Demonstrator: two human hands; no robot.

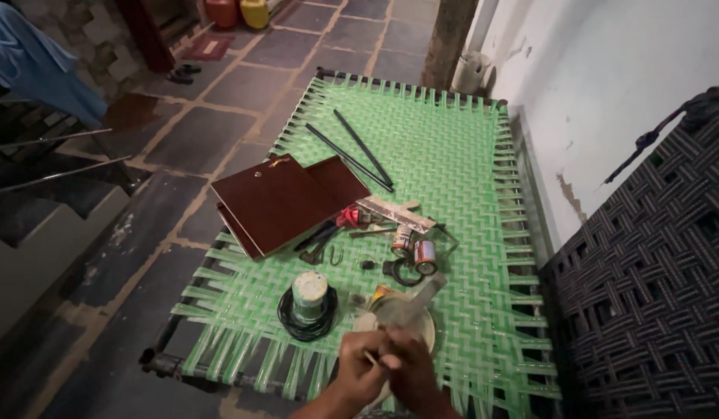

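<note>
Bottom centre of the frame: the left hand (358, 371) and right hand (410, 372) meet with fingers closed together on a thin pale stick (373, 358), whose short visible length lies roughly level, its long axis running left to right; which end is the tip cannot be told. Both forearms enter from the bottom edge, wrists bent inward, over the near edge of a green woven cot (468, 155). From the left of the frame: dark brown boards (278, 203) lie at centre left, with red-handled pliers (332, 229) at their right corner; below these, a pale cylinder stands inside a black wire coil (307, 316), just left of the hands. Two black rods (352, 155) lie diagonally at upper centre. A flat metal bar (394, 213) and two small cans (415, 248) lie at centre, above a pale round dish (398, 314) that sits directly beyond the fingers. A dark woven cot (646, 287) fills the right edge.
</note>
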